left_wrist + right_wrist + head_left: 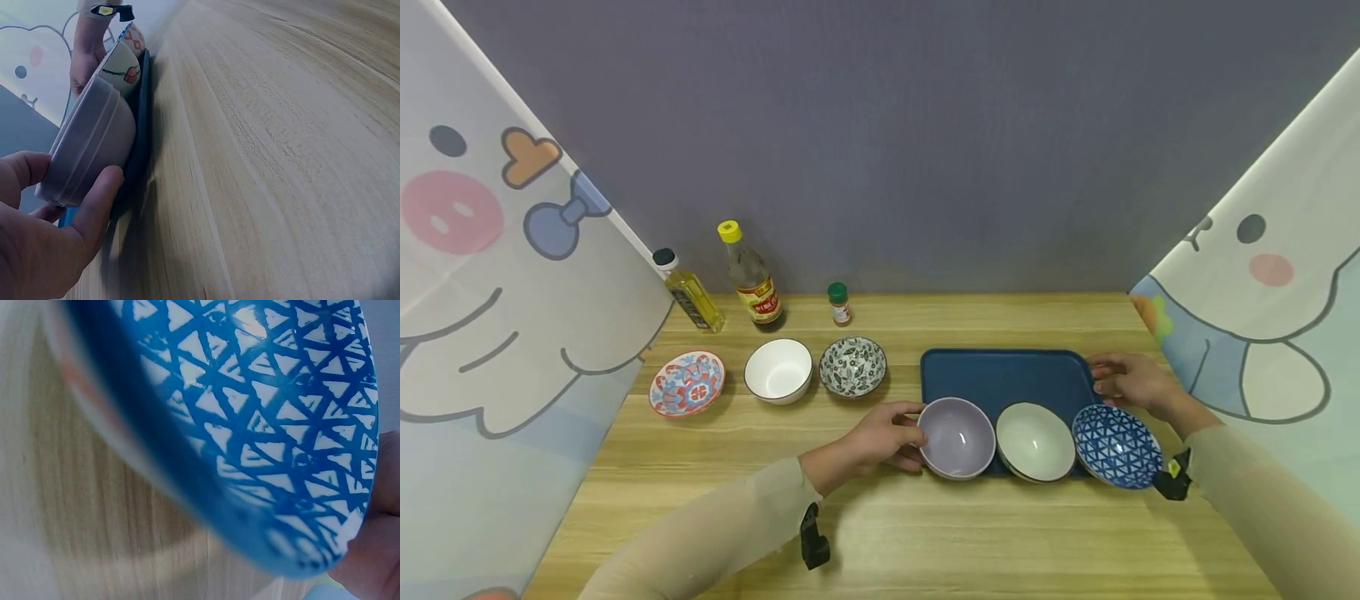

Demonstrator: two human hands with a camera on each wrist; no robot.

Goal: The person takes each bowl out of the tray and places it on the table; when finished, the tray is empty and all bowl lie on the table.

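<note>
reaching in from both sides, two hands flank a row of three bowls that sit at the near side of one blue tray point(1000, 371): a purple bowl point(957, 439) at its left, a cream bowl point(1036, 442) with a dark rim in the middle, and a blue patterned bowl point(1117, 446) at the right, jutting past the tray's edge. three more bowls stand to the left on the wooden table point(880, 533): one red-and-blue bowl point(687, 383), one white bowl point(778, 370) and one leaf-patterned bowl point(853, 367). behind these are two bottles, an oil bottle point(692, 298) with a black cap and a sauce bottle point(758, 287) with a yellow cap, plus one small jar point(839, 305) with a green lid. the left forearm slants up from the lower left, and the right forearm comes in from the lower right, bent inward at the wrist. the left hand point(883, 437) is partly open, its bent fingers and thumb holding the purple bowl by its left rim and outer wall. the right hand point(1131, 385) has its fingers bent at the tray's right rim, with part of it against the blue patterned bowl's edge; whether it grips either one cannot be told.
</note>
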